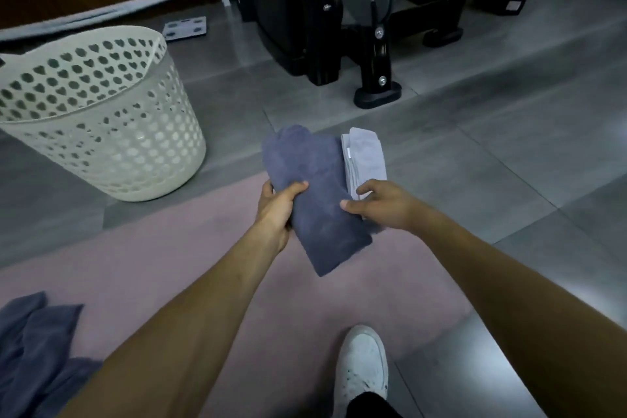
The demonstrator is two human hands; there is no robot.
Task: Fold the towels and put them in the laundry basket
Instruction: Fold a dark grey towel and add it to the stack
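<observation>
Nearest, a white shoe point(364, 366) and a loose blue towel point(37, 346) still unfolded, while left hand point(276, 205) and right hand point(380, 204) each grip the folded blue towel point(315, 197) and grey towel point(364, 156), open floor to the seemingly empty laundry basket point(101, 132) ahead-left.

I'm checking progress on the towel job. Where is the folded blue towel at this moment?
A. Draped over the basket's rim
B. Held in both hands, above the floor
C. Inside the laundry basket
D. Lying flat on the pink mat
B: the left hand and right hand grip the folded blue towel, with the laundry basket standing apart.
</observation>
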